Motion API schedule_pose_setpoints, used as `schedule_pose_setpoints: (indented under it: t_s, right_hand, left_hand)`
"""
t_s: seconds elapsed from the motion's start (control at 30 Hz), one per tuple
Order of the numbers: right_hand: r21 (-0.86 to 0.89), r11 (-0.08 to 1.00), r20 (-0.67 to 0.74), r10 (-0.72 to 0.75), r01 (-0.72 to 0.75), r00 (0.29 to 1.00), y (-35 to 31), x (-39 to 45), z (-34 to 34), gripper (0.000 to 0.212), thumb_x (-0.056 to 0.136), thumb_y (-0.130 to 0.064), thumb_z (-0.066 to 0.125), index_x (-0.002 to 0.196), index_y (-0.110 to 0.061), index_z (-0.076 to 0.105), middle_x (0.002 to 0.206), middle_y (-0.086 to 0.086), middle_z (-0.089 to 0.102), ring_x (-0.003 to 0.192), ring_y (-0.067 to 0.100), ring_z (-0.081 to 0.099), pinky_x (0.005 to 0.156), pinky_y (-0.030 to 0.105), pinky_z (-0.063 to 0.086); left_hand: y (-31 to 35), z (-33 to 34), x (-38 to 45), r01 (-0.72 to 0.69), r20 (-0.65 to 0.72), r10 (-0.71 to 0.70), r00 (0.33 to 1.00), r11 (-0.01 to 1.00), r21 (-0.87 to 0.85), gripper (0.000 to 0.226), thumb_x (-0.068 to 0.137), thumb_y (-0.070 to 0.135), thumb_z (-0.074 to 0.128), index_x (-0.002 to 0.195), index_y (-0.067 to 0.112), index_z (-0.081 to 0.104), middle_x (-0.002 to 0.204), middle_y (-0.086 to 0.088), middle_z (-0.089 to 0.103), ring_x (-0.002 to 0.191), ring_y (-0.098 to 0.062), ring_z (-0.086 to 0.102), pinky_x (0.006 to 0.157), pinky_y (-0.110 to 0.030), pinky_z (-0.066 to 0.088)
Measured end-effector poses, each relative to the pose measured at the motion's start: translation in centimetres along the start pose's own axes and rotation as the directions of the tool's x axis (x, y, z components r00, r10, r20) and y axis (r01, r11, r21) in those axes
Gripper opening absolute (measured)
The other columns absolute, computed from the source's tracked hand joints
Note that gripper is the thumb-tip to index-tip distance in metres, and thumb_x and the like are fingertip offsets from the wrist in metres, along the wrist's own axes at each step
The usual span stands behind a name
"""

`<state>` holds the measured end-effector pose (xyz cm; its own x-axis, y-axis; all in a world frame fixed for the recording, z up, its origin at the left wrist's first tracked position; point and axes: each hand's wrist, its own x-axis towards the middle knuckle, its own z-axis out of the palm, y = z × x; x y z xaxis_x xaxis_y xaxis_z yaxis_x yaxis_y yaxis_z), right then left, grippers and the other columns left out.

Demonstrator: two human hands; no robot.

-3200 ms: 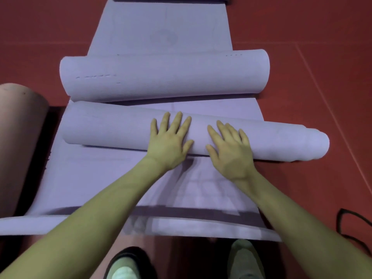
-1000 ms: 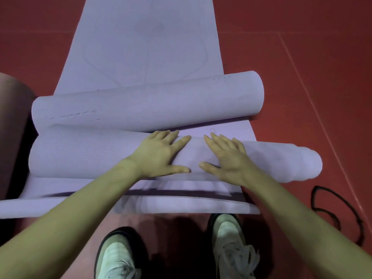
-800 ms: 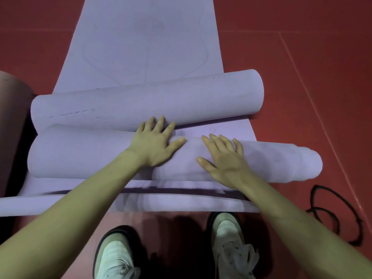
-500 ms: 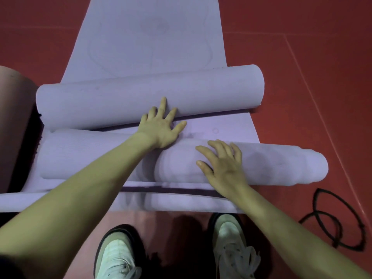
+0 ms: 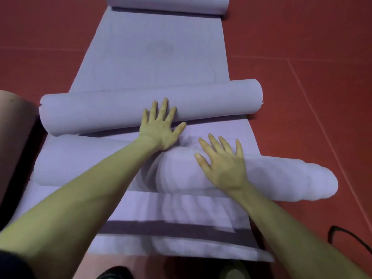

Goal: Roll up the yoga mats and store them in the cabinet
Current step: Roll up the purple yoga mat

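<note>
So the near roll (image 5: pixel 261 174) is lying across the lower middle of the frame, its right end telescoped out past the flat purple mat (image 5: pixel 153 53) onto the red floor (image 5: pixel 302 37). It's being pressed by the right hand (image 5: pixel 223 164), fingers spread flat on top, nothing pinched. Just above it, the second roll (image 5: pixel 100 111) is being touched by the left hand (image 5: pixel 161 125), fingers also spread and straight, tips on the roll, palm on the flat strip between the two rolls.

The foam is probably being handled as something light, soft and springy, so it's likely being fought a bit: it wants to unroll and to cone out sideways, as that right end is showing. Best taken with flat palms near the middle while rolling, then hugged around the girth for carrying.

At the top edge a third roll (image 5: pixel 167 5) is being partly shown. Something pinkish and rolled (image 5: pixel 14 127) is sitting at the left edge. No cabinet is being shown, so nothing can be said about what's in it.
</note>
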<state>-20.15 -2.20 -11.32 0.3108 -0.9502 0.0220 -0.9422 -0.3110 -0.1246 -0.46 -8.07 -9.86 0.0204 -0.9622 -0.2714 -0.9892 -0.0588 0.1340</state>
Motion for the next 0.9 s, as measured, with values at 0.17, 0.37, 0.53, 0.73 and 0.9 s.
schedule_pose_setpoints:
  t_s: [0.17,0.37,0.53,0.73,0.9]
  right_hand:
    - [0.027,0.999,-0.004,0.017,-0.017,1.0,0.5,3.8,-0.6,0.06,0.09,-0.059,0.023,0.137,-0.03,0.048,0.146,-0.001,0.043,0.134,0.02,0.04,0.113,0.05,0.013]
    - [0.069,0.998,0.198,-0.003,-0.011,0.98,2.0,8.4,-0.8,0.058,0.098,-0.054,0.026,0.15,-0.035,0.012,0.159,-0.009,0.005,0.145,0.011,0.004,0.117,0.041,-0.004]
    - [0.075,0.997,0.227,0.014,-0.032,0.974,2.6,10.6,-0.5,0.059,0.099,-0.05,0.026,0.151,-0.03,0.009,0.159,-0.012,0.002,0.145,0.01,0.002,0.117,0.039,-0.004]
    - [0.08,0.997,0.136,-0.003,-0.007,0.991,2.8,11.6,-0.7,0.052,0.101,-0.041,0.027,0.151,-0.027,0.016,0.158,-0.01,0.012,0.145,0.009,0.008,0.117,0.036,-0.003]
    - [0.237,0.971,0.181,-0.04,-0.005,0.983,1.8,8.6,-1.5,0.049,0.096,-0.053,0.035,0.142,-0.038,0.038,0.153,-0.011,0.03,0.139,0.003,0.026,0.117,0.036,0.004]
  left_hand:
    - [0.1,-0.4,1.5,-0.01,-0.064,0.01,0.998,1.0,0.0,0.071,0.094,0.063,0.019,0.153,0.026,0.001,0.159,0.0,-0.016,0.146,-0.027,-0.013,0.116,-0.047,-0.006]
    - [-0.4,-0.4,1.4,-0.027,-0.078,0.024,0.997,0.999,-0.029,0.073,0.094,0.063,0.025,0.153,0.026,0.004,0.16,-0.001,-0.014,0.146,-0.025,-0.01,0.115,-0.051,-0.003]
    - [0.3,0.0,-2.3,-0.178,-0.032,0.181,0.983,0.982,0.066,0.095,0.072,0.07,-0.009,0.153,0.026,0.012,0.161,-0.001,0.003,0.146,-0.024,0.01,0.116,-0.043,0.007]
    - [1.0,-0.4,0.1,-0.041,0.09,0.04,0.995,0.999,0.008,0.071,0.092,0.067,0.015,0.152,0.03,0.011,0.161,0.002,0.004,0.146,-0.024,0.015,0.117,-0.043,0.012]
    - [0.6,-0.8,2.5,-0.034,0.134,0.037,0.99,0.999,-0.023,0.069,0.093,0.064,0.018,0.153,0.03,0.006,0.161,0.004,0.001,0.147,-0.02,0.007,0.117,-0.046,0.007]
